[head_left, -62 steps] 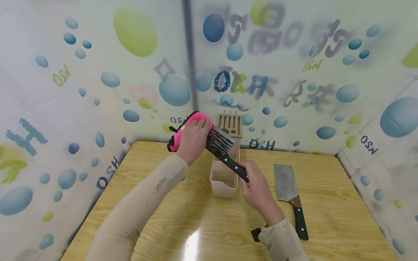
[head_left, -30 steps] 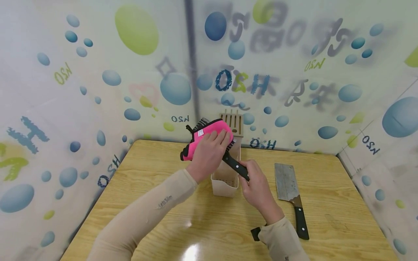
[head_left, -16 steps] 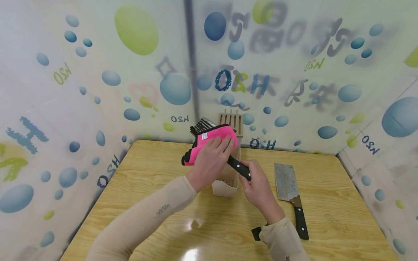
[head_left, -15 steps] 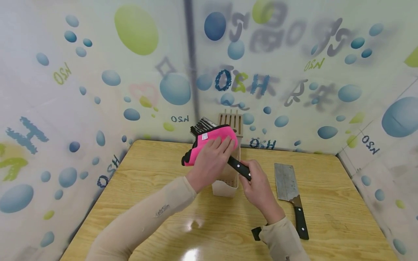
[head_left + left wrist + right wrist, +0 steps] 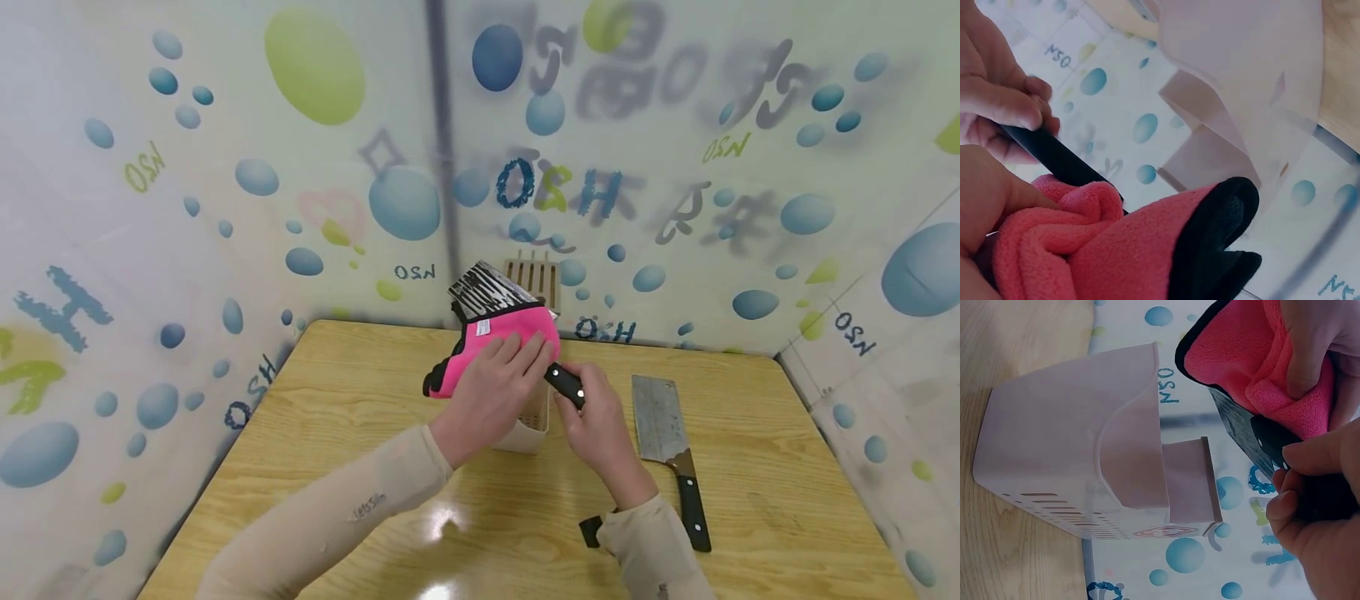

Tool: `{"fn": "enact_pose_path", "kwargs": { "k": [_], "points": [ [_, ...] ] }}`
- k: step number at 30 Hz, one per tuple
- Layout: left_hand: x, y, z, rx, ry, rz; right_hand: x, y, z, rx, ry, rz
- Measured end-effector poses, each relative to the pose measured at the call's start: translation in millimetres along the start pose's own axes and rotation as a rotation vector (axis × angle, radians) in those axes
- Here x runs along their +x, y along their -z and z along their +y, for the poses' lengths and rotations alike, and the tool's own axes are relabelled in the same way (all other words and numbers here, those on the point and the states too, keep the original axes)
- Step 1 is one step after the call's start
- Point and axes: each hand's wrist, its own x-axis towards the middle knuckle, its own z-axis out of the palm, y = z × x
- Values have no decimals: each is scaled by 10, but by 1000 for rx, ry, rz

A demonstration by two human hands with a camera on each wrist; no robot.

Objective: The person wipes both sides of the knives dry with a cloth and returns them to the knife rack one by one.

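Observation:
My right hand (image 5: 600, 421) grips the black riveted handle (image 5: 564, 383) of a cleaver, held up over the table. Its blade (image 5: 491, 290) has a streaky black-and-silver face and points up and to the left. My left hand (image 5: 491, 396) holds a pink cloth (image 5: 467, 360) with black edging across the blade, its fingers near the handle end. The cloth hides the lower part of the blade. In the left wrist view the cloth (image 5: 1135, 250) is folded over at the base of the handle. From the right wrist, the blade (image 5: 1241, 428) shows below the cloth.
Behind my hands stands a pale knife holder (image 5: 519, 439) with a slotted top (image 5: 534, 279), partly covered by them. Another cleaver (image 5: 660, 421) with a black handle lies at the right on the wooden table (image 5: 765, 433). Patterned walls enclose the back and sides.
The cloth first moved away from the blade's tip toward the handle, baring more of the upper blade. The cleaver has tilted upward a little. The other cleaver and the holder have stayed put.

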Motion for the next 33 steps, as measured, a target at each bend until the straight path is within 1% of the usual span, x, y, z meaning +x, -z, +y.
{"fn": "enact_pose_path", "kwargs": {
  "k": [7, 11, 15, 18, 23, 27, 33],
  "points": [
    [-17, 55, 85, -37, -24, 6, 17, 3, 18, -4, 42, 39],
    [-16, 73, 113, -75, -23, 2, 12, 4, 23, 8, 31, 44],
    [-13, 64, 104, -69, -7, -10, 4, 0, 37, 19, 25, 44],
    [-12, 36, 71, -42, 16, -12, -1, -1, 32, 34, 8, 37],
    [3, -13, -7, -28, 50, -1, -16, 4, 27, 62, -10, 51],
    [17, -34, -79, -37, 73, -9, -25, 9, 27, 76, -10, 67],
    [28, -59, -205, -56, 124, -35, -31, 39, 25, 97, -35, 69]
  ]
}}
